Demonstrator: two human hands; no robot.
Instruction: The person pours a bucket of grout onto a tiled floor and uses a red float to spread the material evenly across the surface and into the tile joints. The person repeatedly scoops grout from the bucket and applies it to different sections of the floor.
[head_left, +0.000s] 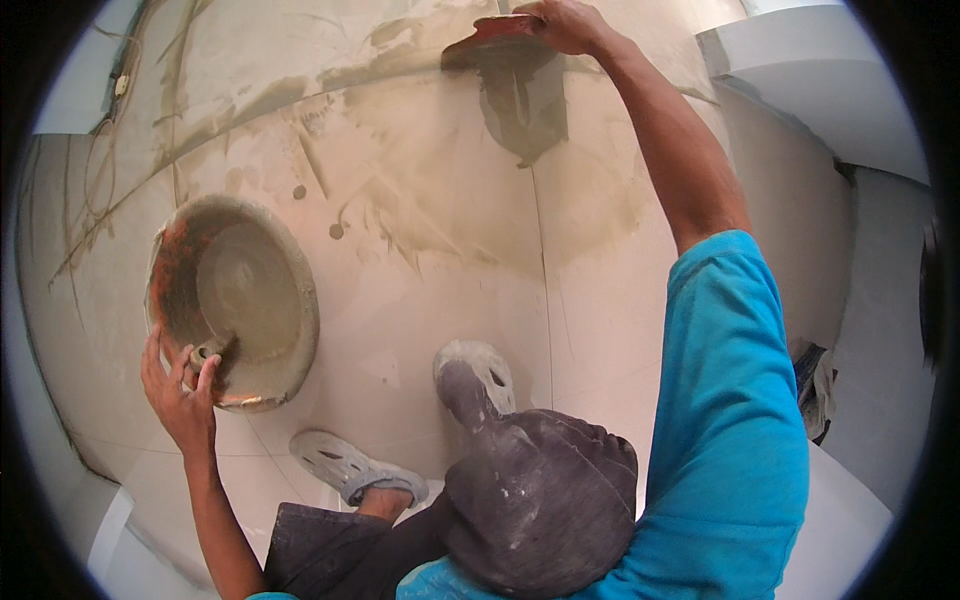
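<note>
At the far side, my right hand [572,25] is closed on a wide, flat red grout float [500,30], its face smeared with grey. The float rests at the top of a thick patch of wet grey grout [525,100] on the tiles. To the left stands a round basin [302,275], coated in dried grout, with grey slurry [245,285] inside. My left hand [185,395] is at its near-left rim, thumb and fingers around a stubby tool handle [208,352] with a hollow end. The rest of that tool is hidden or covered in grout.
Smeared grout covers the pale tiled floor [470,290], with a dark joint running between my feet and the grout. My grey clogs [340,462] stand near the basin. A white step-like block [810,75] is at the far right, and a dark bundle [815,390] lies by the right wall.
</note>
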